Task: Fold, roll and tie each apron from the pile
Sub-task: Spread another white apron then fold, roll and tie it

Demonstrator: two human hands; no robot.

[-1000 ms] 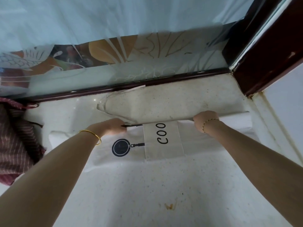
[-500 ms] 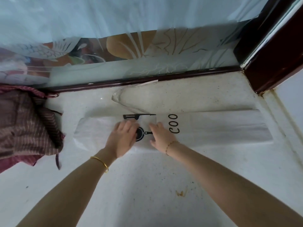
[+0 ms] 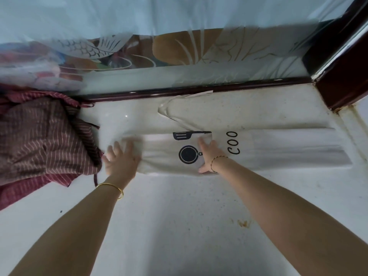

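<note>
My left hand [image 3: 121,162] has slid out to the white apron's [image 3: 278,148] end; both grips lie wide and flat, right hand [image 3: 209,154] mid-strip. I think rolling comes next.

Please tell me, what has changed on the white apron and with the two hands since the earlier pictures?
The far edge of the white apron was folded toward the person, making a long band. The left hand then slid from the middle out to the band's left end; the right hand stays flat near the pan print. The striped pile and the strap loop stayed as they were.
</note>
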